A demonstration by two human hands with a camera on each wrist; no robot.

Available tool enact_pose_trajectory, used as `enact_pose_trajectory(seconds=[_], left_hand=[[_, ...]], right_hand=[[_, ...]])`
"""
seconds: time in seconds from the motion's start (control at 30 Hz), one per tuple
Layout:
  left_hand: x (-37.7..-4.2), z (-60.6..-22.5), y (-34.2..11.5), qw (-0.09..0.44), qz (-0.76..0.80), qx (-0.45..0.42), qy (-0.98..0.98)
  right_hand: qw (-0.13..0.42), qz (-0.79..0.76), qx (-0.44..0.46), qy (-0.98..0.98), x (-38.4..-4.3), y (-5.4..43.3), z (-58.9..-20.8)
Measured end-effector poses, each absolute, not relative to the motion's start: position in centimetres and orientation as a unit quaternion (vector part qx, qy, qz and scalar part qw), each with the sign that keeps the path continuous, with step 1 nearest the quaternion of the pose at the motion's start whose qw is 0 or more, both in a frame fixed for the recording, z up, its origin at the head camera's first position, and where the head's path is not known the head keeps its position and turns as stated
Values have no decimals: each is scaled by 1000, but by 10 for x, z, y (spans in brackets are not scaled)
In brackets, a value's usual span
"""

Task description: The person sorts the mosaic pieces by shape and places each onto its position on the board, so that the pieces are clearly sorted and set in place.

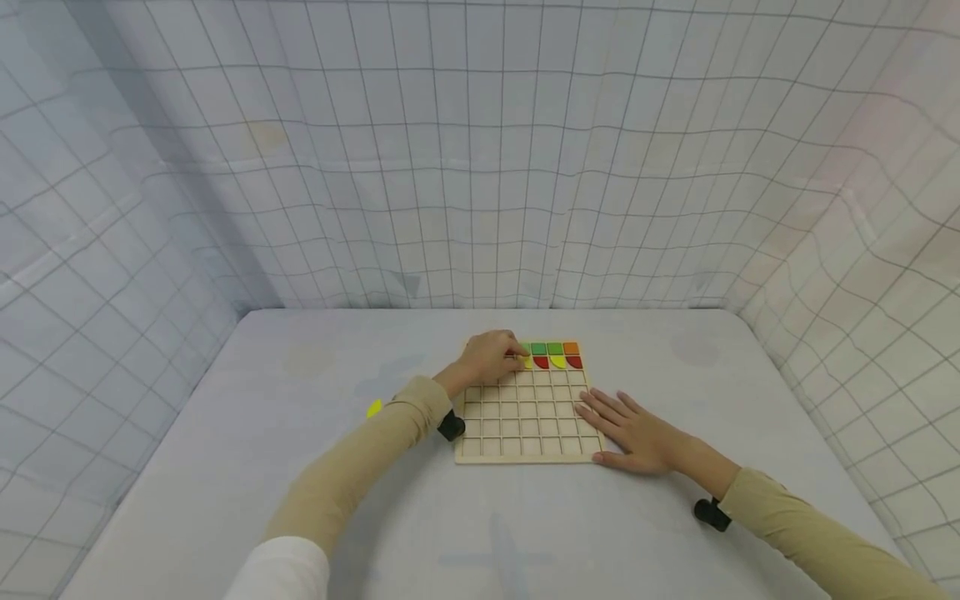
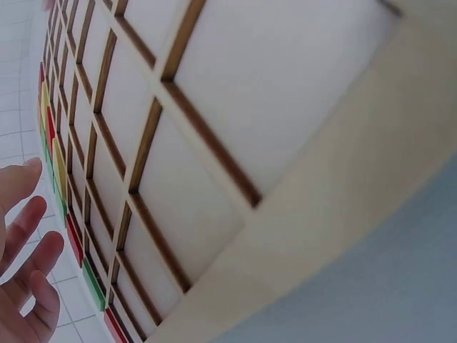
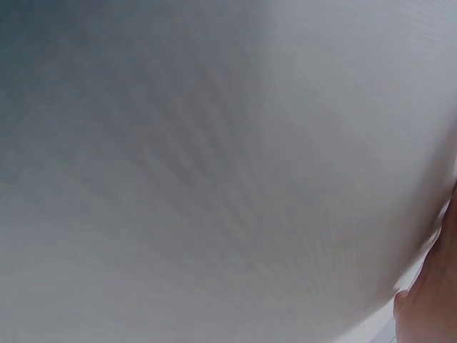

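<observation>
A light wooden board [image 1: 528, 425] divided into square cells lies on the table. Green and orange square tiles [image 1: 554, 348] fill cells along its far row, and red and yellow curved-edged pieces [image 1: 557, 362] sit in the row below. My left hand [image 1: 489, 354] reaches over the far left of the board, its fingertips beside a yellow piece there. In the left wrist view its fingers [image 2: 44, 250] are loosely bent and apart, with nothing visible between them. Flat and spread, my right hand [image 1: 637, 433] rests at the board's right edge, fingertips on the board. The right wrist view shows mostly blurred cloth.
A loose yellow piece [image 1: 374, 407] lies on the white-covered table [image 1: 300, 350] left of the board, beside the left forearm. Small black cameras [image 1: 452, 426] are worn at both wrists. White grid-patterned curtains [image 1: 495, 167] enclose the table at the back and sides.
</observation>
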State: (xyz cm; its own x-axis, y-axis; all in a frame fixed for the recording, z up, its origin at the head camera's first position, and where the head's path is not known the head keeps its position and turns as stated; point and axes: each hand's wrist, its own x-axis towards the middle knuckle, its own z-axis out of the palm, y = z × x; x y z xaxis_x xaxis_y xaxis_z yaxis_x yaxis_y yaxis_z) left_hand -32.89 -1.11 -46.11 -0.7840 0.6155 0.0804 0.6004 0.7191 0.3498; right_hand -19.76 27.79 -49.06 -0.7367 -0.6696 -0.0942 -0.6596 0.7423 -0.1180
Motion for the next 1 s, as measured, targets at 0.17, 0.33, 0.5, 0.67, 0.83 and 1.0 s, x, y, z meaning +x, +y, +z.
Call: enact_pose_trajectory(seconds=[0.17, 0.33, 0.5, 0.67, 0.83, 1.0], left_hand=[[-322, -453, -22, 13, 189, 315, 930], [-317, -445, -41, 12, 207, 285, 936], [-315, -442, -62, -12, 200, 278, 939], [-310, -438, -80, -28, 206, 276, 939], [-301, -433, -95, -36, 199, 275, 940], [-293, -433, -111, -31, 188, 260, 947]], right_hand=[[60, -42, -359, 930, -198, 277, -492], [58, -43, -358, 931, -198, 278, -491], [73, -28, -350, 933, -198, 277, -486], [74, -14, -353, 933, -198, 276, -482], [60, -6, -360, 931, -197, 274, -482], [47, 8, -364, 930, -196, 273, -482]])
